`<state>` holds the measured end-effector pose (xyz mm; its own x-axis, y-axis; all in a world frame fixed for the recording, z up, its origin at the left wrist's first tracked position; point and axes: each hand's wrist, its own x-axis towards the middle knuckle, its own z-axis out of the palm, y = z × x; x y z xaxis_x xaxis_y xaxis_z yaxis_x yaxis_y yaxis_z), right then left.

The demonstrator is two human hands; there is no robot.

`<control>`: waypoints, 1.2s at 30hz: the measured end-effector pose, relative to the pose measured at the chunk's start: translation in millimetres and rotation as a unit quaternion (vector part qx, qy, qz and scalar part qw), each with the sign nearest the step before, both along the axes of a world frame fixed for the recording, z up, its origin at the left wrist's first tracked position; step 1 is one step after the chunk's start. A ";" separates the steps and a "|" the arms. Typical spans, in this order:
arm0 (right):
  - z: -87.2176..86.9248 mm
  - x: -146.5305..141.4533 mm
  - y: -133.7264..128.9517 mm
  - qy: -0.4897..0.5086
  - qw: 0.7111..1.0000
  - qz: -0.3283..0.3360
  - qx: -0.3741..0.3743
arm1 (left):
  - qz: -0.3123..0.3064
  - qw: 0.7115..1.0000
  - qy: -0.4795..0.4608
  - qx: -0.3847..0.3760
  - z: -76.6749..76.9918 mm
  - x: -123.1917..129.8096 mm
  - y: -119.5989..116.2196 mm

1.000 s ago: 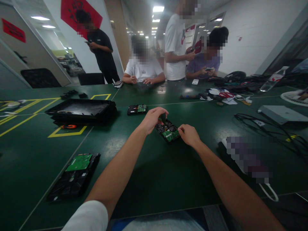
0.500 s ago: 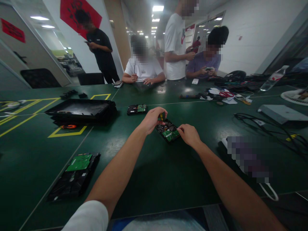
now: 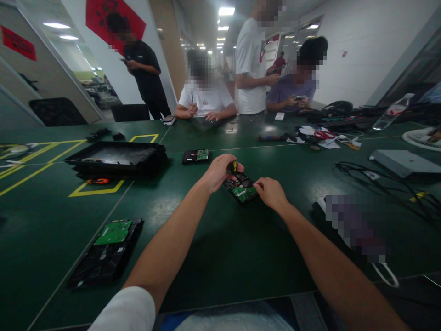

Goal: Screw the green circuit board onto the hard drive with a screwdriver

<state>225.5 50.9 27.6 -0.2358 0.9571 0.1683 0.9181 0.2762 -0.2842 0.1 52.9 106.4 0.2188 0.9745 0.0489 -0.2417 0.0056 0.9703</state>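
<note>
I have the left hand (image 3: 223, 172) curled round a black-and-yellow tool handle (image 3: 234, 166), held steeply above the hard drive (image 3: 244, 193); the handle's lower end is hidden from me, so I cannot tell whether its tip touches. My right hand (image 3: 270, 193) pinches the drive's right edge between thumb and fingertips. The drive lies between the two hands on the green table (image 3: 220, 257), its green circuit board facing up and nearest the right hand.

Just beyond the left hand, on its outer side, I see a second drive (image 3: 195, 156). Farther left of that hand are stacked black trays (image 3: 115, 171), with an orange item (image 3: 99, 181) at their near side. Nearer than the left hand, beside its forearm, lies a larger drive (image 3: 106, 250), board up.

Out to the right of my right hand, a pixelated object (image 3: 354, 230) lies near, a silver box (image 3: 406, 164) farther off. Across the table, well beyond both hands, sits a co-worker (image 3: 206, 97) in white.
</note>
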 end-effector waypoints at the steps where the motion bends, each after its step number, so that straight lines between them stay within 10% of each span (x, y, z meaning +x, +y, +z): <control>1: -0.1 0.0 -0.1 0.002 1.000 0.001 0.001 | 0.001 1.000 0.000 0.004 0.2 -0.1 0.1; 36: 0.5 -1.6 -0.8 -0.004 1.000 -0.003 -0.004 | 0.002 0.996 0.071 0.058 2.3 -3.2 -1.3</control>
<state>223.9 50.2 28.1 -0.2316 0.9597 0.1593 0.9222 0.2687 -0.2782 -3.1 51.6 108.6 0.2273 0.9650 0.1310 -0.1017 -0.1102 0.9887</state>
